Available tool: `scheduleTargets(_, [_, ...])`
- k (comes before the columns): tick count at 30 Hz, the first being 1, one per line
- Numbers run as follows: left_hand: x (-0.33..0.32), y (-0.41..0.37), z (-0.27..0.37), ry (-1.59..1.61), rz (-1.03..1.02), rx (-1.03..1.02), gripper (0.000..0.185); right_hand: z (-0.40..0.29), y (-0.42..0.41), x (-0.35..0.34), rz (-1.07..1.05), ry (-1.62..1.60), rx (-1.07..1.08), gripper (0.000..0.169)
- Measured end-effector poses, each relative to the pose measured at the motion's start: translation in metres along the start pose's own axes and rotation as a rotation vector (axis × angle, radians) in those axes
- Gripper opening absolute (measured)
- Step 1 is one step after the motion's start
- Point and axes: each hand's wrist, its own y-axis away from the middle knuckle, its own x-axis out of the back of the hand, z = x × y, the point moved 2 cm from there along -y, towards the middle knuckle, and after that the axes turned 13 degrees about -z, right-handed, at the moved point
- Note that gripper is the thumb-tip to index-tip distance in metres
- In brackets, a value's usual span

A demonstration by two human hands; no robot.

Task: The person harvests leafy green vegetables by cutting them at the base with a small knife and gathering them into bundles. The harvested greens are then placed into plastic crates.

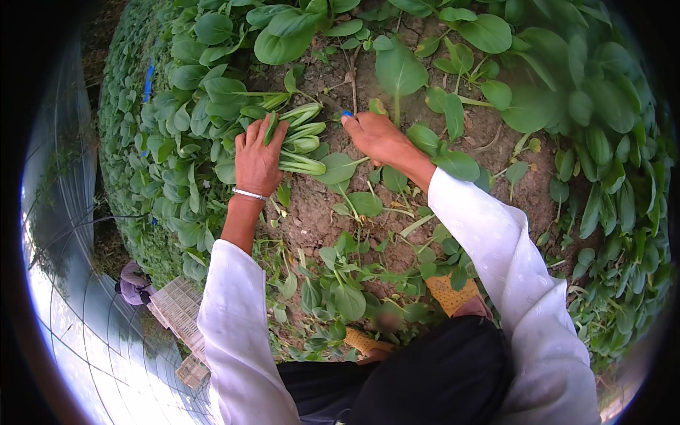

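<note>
My left hand (260, 154), a silver bangle at the wrist, is curled over several heads of bok choy (302, 143). Their pale green stalks point right, toward my other hand, and the leaves spread left. One leaf (271, 127) sticks up between my fingers. In my right hand (374, 139) is a small knife (332, 104); a bit of blue shows at its handle, and the blade points up and left. The rest of the handle is hidden in my fist. Below that hand, a loose leaf (340, 169) lies on the soil (313, 212).
Dense leafy plants (605, 154) grow on the right, with more (180, 127) on the left. Single bok choy plants stand in the soil ahead. Yellow dotted shoes (449, 292) are below me. Stacked crates (180, 313) and another person (134, 284) are at lower left, beside plastic sheeting (74, 297).
</note>
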Motion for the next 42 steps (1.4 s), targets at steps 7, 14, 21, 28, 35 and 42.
scheduleTargets(7, [0.006,0.001,0.005,-0.058,-0.054,0.005,0.070,-0.008,-0.001,-0.001,-0.001,0.186,-0.052,0.051])
scheduleTargets(14, [0.023,-0.015,0.012,-0.175,-0.093,0.038,0.059,-0.010,-0.003,-0.003,0.063,0.293,0.013,0.048])
scheduleTargets(21, [0.009,-0.010,0.011,-0.226,-0.055,-0.042,0.046,-0.010,-0.002,-0.003,0.047,0.295,0.010,0.050])
scheduleTargets(28, [0.009,-0.015,0.020,-0.237,0.078,-0.057,0.034,-0.015,-0.008,0.013,-0.150,0.150,-0.147,0.049])
scheduleTargets(35, [0.019,-0.016,0.018,-0.174,0.074,-0.072,0.019,0.012,0.002,0.017,-0.196,-0.132,-0.089,0.051])
scheduleTargets(42, [0.004,-0.010,0.013,-0.151,0.019,-0.011,0.045,0.003,-0.007,0.009,-0.072,0.168,0.019,0.058])
